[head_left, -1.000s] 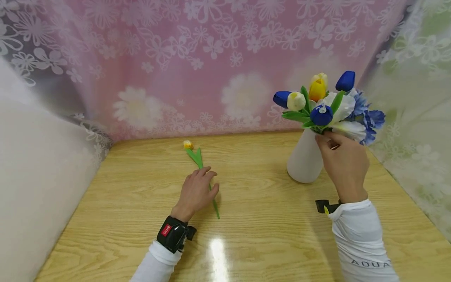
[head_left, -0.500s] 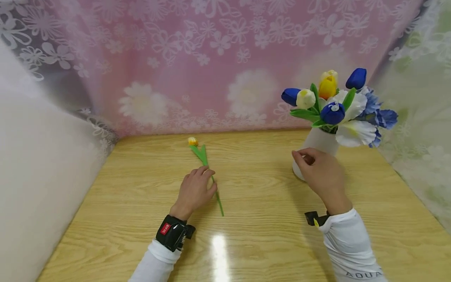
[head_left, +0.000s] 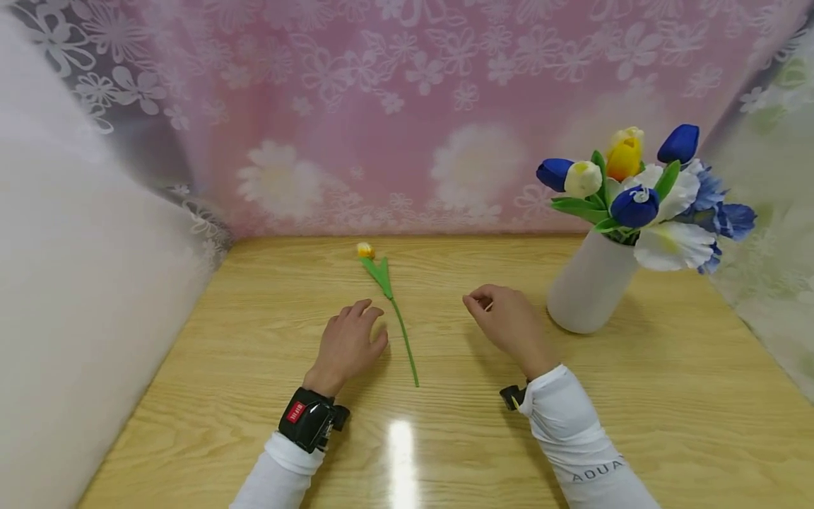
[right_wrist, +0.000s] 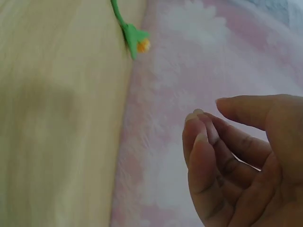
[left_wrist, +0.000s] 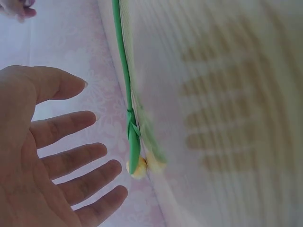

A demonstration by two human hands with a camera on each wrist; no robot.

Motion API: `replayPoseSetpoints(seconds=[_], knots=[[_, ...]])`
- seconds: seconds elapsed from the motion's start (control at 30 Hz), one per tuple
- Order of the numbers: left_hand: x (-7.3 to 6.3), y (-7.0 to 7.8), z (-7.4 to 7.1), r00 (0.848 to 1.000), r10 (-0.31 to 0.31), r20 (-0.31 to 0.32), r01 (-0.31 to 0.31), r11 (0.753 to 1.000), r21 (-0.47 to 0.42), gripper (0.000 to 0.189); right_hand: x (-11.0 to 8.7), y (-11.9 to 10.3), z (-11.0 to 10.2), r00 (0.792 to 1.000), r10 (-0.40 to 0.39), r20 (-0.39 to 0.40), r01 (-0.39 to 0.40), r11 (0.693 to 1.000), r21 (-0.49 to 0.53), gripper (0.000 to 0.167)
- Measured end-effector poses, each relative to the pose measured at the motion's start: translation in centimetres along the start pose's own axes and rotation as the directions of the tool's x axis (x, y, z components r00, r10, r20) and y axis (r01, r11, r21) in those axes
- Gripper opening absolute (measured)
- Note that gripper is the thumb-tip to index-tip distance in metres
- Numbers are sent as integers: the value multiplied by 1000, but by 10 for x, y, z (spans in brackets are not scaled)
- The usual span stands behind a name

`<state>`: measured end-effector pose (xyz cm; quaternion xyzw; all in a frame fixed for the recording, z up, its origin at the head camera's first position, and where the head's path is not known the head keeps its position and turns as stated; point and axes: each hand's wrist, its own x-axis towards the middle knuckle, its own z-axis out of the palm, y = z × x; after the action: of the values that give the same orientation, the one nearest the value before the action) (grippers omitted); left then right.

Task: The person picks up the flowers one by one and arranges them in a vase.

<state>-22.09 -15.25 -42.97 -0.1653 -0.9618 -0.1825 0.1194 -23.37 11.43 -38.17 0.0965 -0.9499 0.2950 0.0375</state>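
Observation:
A yellow-orange artificial tulip (head_left: 405, 339) with a green stem and two leaves lies on the wooden table, its bloom pointing away from me. Just left of the stem hovers my left hand (head_left: 348, 343); the left wrist view shows its fingers (left_wrist: 75, 158) spread and straight, holding nothing. On the other side of the tulip my right hand (head_left: 511, 322) is held above the table. In the right wrist view its fingers (right_wrist: 203, 165) are loosely bent, the thumb stands apart from them, and nothing is between. A white vase (head_left: 588, 286) with blue, white and yellow flowers stands right of this hand.
The wooden table (head_left: 254, 438) ends at a pink floral curtain (head_left: 381, 141) at the back. A white wall or cloth (head_left: 95, 283) borders the left side, and a pale green floral cloth (head_left: 776, 283) the right. Several blooms (head_left: 677, 244) overhang the vase's rim.
My right hand has come away from the flowers at the vase and moved left toward the tulip. The left hand has stayed nearly still, while the view has shifted left.

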Motion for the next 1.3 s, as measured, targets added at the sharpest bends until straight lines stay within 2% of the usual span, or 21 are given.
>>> replayPoseSetpoints(seconds=[0.23,0.43,0.57,0.67,0.73,0.97,1.3], knots=[[-7,-9,-6,1000,-27,13,27,1000,9,31,11,-3,29,997,-13,79,10,999,38,26],[-14,-20,-11,998,-66,11,66,997,30,31,23,-20,60,987,-12,159,8,1000,25,28],[-17,-24,-13,997,-71,1,71,997,23,30,29,-32,73,978,1,208,-3,1000,9,29],[-19,-25,-14,998,-64,-8,64,998,16,30,31,-38,78,974,32,225,-31,999,-7,45],[-21,-26,-14,998,-61,-15,62,998,18,29,33,-41,80,973,50,226,-46,999,-26,48],[-25,-30,-14,998,-58,-17,58,998,25,29,40,-50,88,965,103,241,-86,993,-80,49],[-27,-34,-19,996,-89,-19,89,996,31,29,49,-62,99,959,109,261,-80,990,-116,46]])
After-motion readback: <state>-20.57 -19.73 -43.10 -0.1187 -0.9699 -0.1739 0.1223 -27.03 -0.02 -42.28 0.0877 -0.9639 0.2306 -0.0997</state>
